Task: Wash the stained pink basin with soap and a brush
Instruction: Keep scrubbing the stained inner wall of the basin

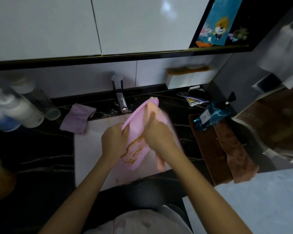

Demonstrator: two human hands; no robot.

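Pink basin (pixel 139 132) streaked brown; black veined counter (pixel 41 157); blue bottle (pixel 211 115).

Looking forward and steeply down from head height, one wide-angle view only, tilted slightly. Sitting close over the white sink (pixel 90 149) set in the dark table (pixel 41 149), with forearms reaching in from the bottom edge. Taking in the wall cabinets (pixel 57 26) above, bending toward the frame edges.

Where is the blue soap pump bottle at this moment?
In the head view, the blue soap pump bottle lies tilted on the dark counter to the right of the white sink, resting on the brown folded towel.
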